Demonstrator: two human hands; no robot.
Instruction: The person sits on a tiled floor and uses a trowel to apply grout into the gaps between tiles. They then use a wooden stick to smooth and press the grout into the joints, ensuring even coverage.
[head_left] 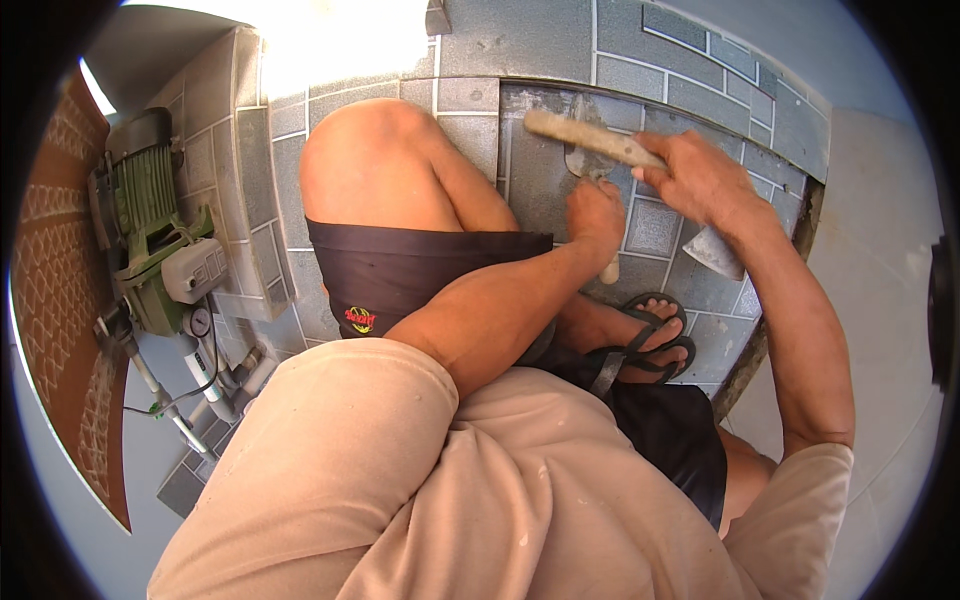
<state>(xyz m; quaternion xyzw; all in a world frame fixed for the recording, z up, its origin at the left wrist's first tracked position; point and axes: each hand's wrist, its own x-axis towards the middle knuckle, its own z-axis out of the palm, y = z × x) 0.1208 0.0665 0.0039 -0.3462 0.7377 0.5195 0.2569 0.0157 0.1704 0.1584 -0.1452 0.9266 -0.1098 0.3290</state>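
Note:
My left hand (597,212) is closed around a pointing trowel (583,162); its grey blade lies against the tiles beyond my fingers, and its pale handle end pokes out below my fist. My right hand (700,175) grips a thick, worn wooden handle (585,136), whose free end points left over the trowel blade. A flared grey metal blade (714,252) shows under my right wrist; it looks like part of the same tool, but the join is hidden. Both tools are over grey tiles with pale lines (652,226). I cannot tell whether the wooden end touches the trowel.
My sandalled foot (650,340) rests on the tiles near my left hand. A rough, dark gap (748,375) runs along their right edge, beside a pale floor (850,400). At left stand a green motor pump (155,205) with pipes and a gauge, and a brown patterned panel (60,270).

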